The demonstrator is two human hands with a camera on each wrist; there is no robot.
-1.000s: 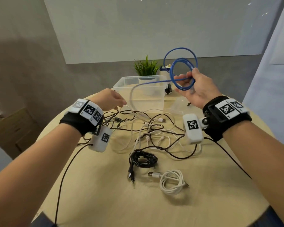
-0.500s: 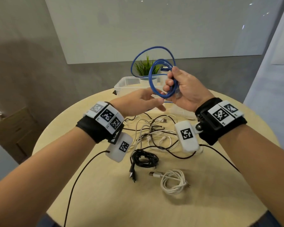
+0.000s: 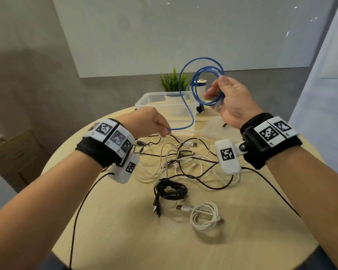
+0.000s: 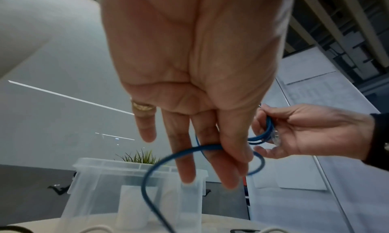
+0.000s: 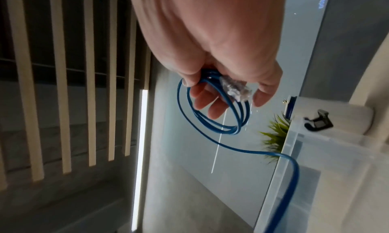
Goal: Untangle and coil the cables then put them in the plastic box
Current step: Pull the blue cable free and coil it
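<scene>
From the head view, our right hand [image 3: 232,100] held a small coil of blue ethernet cable [image 3: 207,84] raised above the round surface [image 3: 242,230], thumb clamped over the loops. Half a second before, our left hand [image 3: 146,121] had been up against the coil; now it had dropped away to the left and pinched the cable's loose tail low down. We judged this a reach for slack before another wrap. The clear plastic box [image 3: 144,100] stood beyond, with tangled black and white cables [image 3: 183,158] spread before it, and a coiled black cable [image 3: 170,190] and coiled white cable [image 3: 205,217] nearer us.

From the left wrist, our left hand [image 4: 200,86] had thumb and forefinger closed on the blue cable [image 4: 151,170], other fingers loosely extended, the box [image 4: 88,186] just beyond.

From the right wrist, our right hand [image 5: 221,53] curled round the blue loops [image 5: 210,120], the clear plug [image 5: 235,90] at the fingertips, the tail running off downward.
</scene>
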